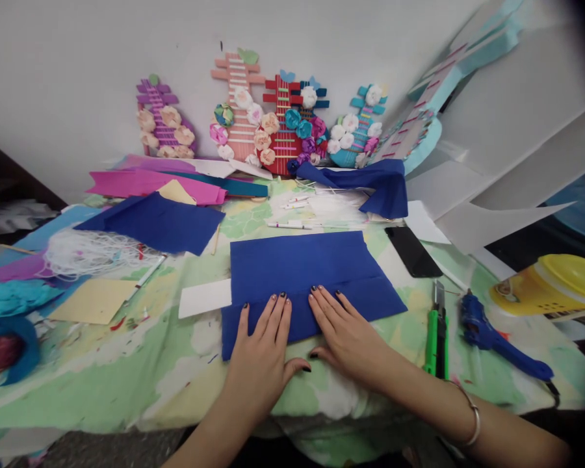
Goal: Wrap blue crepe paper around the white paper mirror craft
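A dark blue sheet (pixel 297 260), which looks like crepe paper, lies on the table in front of me with a crease or fold running across it. My left hand (pixel 263 351) rests flat on its near part, fingers stretched and thumb out to the right. Beside it, my right hand (pixel 346 331) also lies flat on the sheet, fingers pointing away from me. Neither hand grips anything. A white paper strip (pixel 205 298) sticks out from the sheet's left side; how far it runs beneath cannot be seen.
To the right are a green box cutter (pixel 437 331), a blue glue gun (pixel 497 338), a black phone (pixel 413 251) and a yellow tub (pixel 550 286). White string (pixel 97 253) and more blue paper (pixel 160 221) lie left. Flower-decorated paper guitars (pixel 283 130) lean against the wall.
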The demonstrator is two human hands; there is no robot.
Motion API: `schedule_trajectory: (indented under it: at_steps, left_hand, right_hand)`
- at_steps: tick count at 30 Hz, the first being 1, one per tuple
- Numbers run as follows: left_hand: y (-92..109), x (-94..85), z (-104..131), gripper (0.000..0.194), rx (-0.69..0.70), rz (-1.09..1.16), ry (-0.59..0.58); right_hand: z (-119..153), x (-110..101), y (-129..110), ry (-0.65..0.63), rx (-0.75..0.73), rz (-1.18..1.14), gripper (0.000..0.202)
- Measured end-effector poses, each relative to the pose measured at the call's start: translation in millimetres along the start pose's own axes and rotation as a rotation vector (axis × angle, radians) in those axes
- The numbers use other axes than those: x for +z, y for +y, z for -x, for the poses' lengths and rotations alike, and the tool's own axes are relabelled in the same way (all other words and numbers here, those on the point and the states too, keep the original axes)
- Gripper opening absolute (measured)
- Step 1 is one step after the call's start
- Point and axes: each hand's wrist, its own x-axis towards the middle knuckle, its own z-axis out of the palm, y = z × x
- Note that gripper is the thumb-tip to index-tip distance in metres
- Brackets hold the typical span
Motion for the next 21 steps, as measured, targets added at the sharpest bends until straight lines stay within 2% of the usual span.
schedule_trajectory:
  at_steps: [7,12,14,16,18,21]
  left_hand:
    - [0,-2.4,12,0.079,-0.126,-0.009,0.019]
    - [-1,-13.0,12,0.075,-0.225,-0.046,0.084]
    - [0,-18.1,8,0.061,-0.173,-0.066,0.14]
    - [3,-21.2,2,0.045,-0.023,-0.08,0.213]
    - [7,-21.2,-4,0.038,0.142,-0.096,0.278]
    - [11,-17.0,-13,0.037,0.248,-0.147,0.318]
  right_hand:
    - [15,1,16,-0.042,0.119,0.029,0.074]
    - [22,2,31,-0.032,0.191,0.034,0.072]
    - [21,-6,35,0.017,0.208,0.033,0.069]
    - [19,-23,34,0.112,0.217,0.005,0.061]
    - [21,-49,26,0.245,0.195,-0.076,0.051]
    - [41,-91,6,0.448,0.102,-0.267,0.046]
